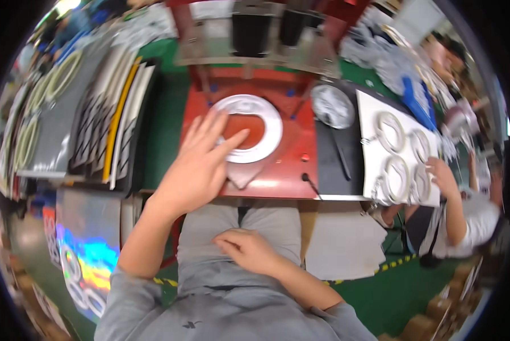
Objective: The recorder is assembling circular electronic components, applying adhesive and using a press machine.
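Observation:
A round white ring-shaped frame lies on the red bed of a machine in front of me. My left hand reaches over the ring's left side, its fingers stretched and apart. The fingertips overlap the ring's edge; whether they press on it I cannot tell. Inside the ring a red surface shows, and a pale pointed corner sticks out below it. Down on my lap lies my right hand, relaxed, its fingers slightly bent and nothing visible in it.
Red machine uprights and a clear crossbar stand beyond the ring. On the left is a rack of upright sheets. To the right are a round clear-wrapped item and a white board with several rings, touched by another person's hand.

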Motion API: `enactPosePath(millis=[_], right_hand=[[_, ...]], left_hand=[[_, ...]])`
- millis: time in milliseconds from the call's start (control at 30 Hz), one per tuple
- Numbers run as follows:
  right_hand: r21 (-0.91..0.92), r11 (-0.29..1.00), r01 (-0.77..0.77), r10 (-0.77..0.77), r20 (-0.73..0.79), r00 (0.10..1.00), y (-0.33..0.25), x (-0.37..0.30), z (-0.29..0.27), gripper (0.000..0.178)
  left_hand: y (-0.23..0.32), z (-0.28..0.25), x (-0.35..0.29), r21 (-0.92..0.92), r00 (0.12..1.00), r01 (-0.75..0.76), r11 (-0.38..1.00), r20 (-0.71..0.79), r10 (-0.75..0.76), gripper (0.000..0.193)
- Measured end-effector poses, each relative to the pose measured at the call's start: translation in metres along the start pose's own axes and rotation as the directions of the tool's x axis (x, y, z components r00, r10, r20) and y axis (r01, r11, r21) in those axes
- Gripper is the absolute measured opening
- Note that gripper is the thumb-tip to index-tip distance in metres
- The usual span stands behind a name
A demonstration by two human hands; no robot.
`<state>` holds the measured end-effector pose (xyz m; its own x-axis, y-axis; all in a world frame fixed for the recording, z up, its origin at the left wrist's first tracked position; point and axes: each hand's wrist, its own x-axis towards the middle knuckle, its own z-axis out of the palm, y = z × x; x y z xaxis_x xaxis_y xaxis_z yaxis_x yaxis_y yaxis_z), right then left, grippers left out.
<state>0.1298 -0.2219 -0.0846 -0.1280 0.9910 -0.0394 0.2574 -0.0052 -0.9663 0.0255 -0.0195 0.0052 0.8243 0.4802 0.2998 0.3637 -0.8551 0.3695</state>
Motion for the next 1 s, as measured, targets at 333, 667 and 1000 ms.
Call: enactPosePath(millis=[333,667,1000], right_hand=[[0.01,0.987,-0.162,0.159,0.16,0.974,-0.012,0.008,0.007,0.017],[-0.081,0.995,0.054,-0.041,0.159,0.986,-0.01,0.024,0.014,0.017],[-0.011,0.997,0.078,-0.075,0.146,0.986,0.017,0.01,0.042,0.023]], left_hand=[[0.012,-0.058,-0.047,-0.175,0.954,-0.116,0.978,-0.292,0.061,0.036],[-0.177,-0.262,-0.072,0.149,0.697,0.578,0.803,-0.601,-0.39,0.051],[-0.358,-0.335,-0.136,0.296,0.801,0.597,0.746,-0.17,-0.574,0.037]])
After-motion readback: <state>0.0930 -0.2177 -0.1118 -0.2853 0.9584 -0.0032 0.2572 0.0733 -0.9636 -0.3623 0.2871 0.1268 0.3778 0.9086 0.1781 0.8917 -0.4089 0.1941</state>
